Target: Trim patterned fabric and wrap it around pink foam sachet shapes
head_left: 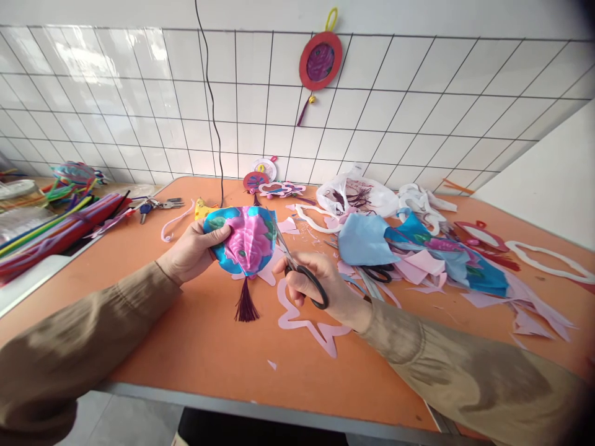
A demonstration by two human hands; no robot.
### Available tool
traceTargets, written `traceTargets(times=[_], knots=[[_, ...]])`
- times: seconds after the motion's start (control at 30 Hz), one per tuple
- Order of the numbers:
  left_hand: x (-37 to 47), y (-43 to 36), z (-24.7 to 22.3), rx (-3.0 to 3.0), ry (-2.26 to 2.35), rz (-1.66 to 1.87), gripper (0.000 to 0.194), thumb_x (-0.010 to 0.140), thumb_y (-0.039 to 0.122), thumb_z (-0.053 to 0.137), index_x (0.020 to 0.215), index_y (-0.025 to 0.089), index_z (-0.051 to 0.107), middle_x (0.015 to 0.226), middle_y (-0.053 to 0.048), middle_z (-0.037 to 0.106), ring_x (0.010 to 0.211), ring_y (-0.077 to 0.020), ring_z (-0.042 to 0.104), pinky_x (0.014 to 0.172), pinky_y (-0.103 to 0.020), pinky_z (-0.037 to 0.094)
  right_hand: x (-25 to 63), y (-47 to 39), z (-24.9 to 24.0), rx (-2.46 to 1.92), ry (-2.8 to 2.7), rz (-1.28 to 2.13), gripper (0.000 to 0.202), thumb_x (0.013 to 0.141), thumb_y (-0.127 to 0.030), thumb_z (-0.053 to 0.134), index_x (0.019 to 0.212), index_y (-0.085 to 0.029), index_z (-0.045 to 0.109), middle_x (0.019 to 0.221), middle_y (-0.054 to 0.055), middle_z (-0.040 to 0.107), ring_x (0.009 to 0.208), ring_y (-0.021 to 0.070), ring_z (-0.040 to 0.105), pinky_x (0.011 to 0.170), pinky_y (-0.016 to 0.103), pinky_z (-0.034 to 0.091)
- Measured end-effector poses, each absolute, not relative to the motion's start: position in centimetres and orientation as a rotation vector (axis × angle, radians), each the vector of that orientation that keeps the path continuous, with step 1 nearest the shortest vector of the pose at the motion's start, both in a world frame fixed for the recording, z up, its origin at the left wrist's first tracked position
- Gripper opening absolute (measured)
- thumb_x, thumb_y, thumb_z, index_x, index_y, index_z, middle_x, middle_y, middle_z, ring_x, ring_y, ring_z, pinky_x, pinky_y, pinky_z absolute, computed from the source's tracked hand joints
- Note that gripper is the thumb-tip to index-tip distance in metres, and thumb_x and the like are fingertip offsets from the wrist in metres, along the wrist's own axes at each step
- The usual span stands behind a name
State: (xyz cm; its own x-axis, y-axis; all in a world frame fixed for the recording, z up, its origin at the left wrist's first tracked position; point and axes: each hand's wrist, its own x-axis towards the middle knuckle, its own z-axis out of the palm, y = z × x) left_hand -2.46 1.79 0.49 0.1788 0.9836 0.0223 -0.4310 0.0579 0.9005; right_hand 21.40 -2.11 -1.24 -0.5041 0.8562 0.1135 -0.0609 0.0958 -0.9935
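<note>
My left hand [195, 248] grips the left side of a blue piece of fabric [244, 241] printed with a pink flower, thumb on its front. A dark purple tassel [246, 301] hangs from the fabric's lower edge. In my right hand [320, 282] is a pair of scissors [310, 284] with black handles, fingers through the loops. The blades point up and left and meet the fabric's right edge; whether they are apart I cannot tell. Below lies a pink cut-out outline [307, 327] on the orange table [195, 359], partly behind my right hand.
Blue and pink fabric scraps [418, 248] are heaped at the right, with another black-handled pair of scissors [379, 273] among them. Behind sits a white plastic bag [357, 192]. Colourful pipe cleaners [65, 229] and keys [151, 207] lie left. A round red ornament [303, 62] hangs on the tiled wall.
</note>
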Motion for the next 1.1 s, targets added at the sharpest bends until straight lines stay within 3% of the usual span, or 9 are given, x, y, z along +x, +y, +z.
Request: traceTargets(times=[0.8,1.1], knots=[[-3.9,3.0,-0.1,1.057,0.788,1.210,0.025,0.059,0.026,0.093,0.075,0.015,0.078,0.067,-0.006,0.075,0.055,-0.0181,0.069,0.052,-0.027,0.059,21.4,-2.4,-0.9,-0.851,-1.638,1.504,0.042,0.072,-0.053,0.078,0.075,-0.017,0.057,0.054,-0.007,0.047,0.042,0.0061,0.046,0.040,0.019,0.039],[-4.0,2.9,0.5,1.136,0.796,1.228,0.024,0.059,0.028,0.094,0.069,0.014,0.078,0.065,-0.005,0.074,0.055,-0.0155,0.068,0.057,-0.025,0.060,21.3,-2.6,-0.6,-0.889,-1.645,1.501,0.044,0.070,-0.055,0.079,0.073,-0.017,0.057,0.052,-0.007,0.047,0.041,0.0062,0.045,0.039,0.019,0.037]])
